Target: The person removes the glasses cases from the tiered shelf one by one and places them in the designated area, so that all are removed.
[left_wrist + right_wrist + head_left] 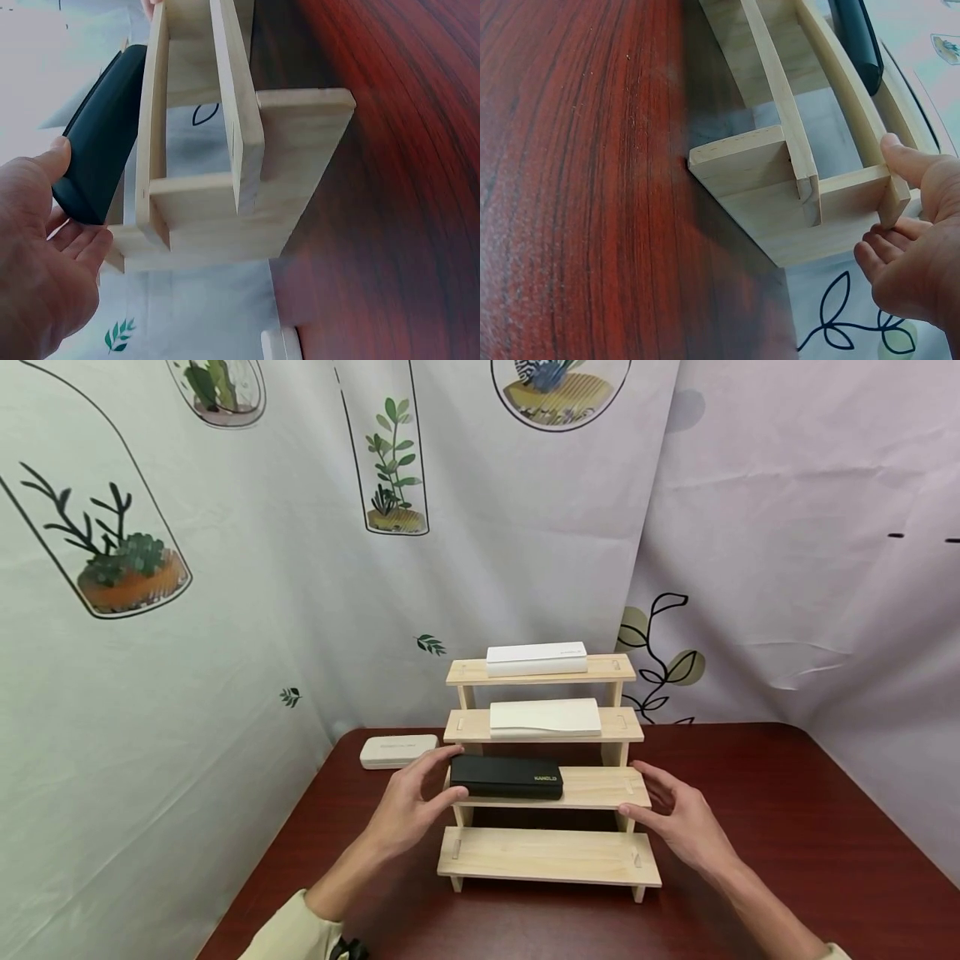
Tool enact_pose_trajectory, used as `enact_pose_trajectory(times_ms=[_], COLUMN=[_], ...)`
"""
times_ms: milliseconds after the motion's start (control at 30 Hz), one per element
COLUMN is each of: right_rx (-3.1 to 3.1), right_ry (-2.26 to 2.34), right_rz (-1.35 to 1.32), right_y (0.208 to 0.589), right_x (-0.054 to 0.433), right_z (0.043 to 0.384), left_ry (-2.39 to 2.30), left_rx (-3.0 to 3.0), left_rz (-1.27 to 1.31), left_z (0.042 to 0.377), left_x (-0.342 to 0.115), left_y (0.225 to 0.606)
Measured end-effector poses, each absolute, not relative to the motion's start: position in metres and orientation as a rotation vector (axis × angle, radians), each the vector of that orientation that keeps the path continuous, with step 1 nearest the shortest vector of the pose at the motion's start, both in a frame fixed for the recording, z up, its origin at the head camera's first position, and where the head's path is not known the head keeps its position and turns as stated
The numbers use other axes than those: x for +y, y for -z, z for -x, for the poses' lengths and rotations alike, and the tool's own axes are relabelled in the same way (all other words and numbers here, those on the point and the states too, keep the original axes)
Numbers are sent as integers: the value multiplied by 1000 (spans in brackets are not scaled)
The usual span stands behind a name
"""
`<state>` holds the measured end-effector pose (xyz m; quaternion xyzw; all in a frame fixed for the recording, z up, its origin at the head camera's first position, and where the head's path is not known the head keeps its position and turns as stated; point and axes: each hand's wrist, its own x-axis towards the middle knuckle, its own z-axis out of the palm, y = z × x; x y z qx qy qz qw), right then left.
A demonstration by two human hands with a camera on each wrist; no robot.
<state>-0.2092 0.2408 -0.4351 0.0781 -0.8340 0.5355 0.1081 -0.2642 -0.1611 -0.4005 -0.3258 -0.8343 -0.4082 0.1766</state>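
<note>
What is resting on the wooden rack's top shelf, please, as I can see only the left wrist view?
Observer: The head view shows a white case on the top shelf.
Operator: Thank you; could you tell me how the right hand is placed?
Observer: It grips the right end of the second shelf from the bottom, thumb at the front edge, fingers behind.
Operator: And does the black case bear any lettering, please?
Observer: Yes, the head view shows gold lettering near its right end.
</note>
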Motion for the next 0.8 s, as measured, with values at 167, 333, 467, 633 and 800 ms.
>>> enact_pose_trajectory(times_ms=[167, 333, 467, 633, 800], right_rx=[-2453, -2458, -2463, -2475, -2469], right_ry=[-1575, -1565, -1560, -1544, -1551], right_rz=[-235, -238, -239, -234, -244], right_y=[435, 434, 434, 434, 434], right_x=[241, 241, 241, 242, 242], right_z=[209, 210, 210, 210, 210], left_ry=[1134, 1145, 1159, 1149, 1165], left_rx=[-2354, -2347, -2339, -2333, -2340], left_rz=[909, 888, 870, 851, 813], left_z=[265, 265, 266, 265, 266], left_x=[-172, -185, -196, -210, -225], left_y=[401, 402, 402, 400, 400])
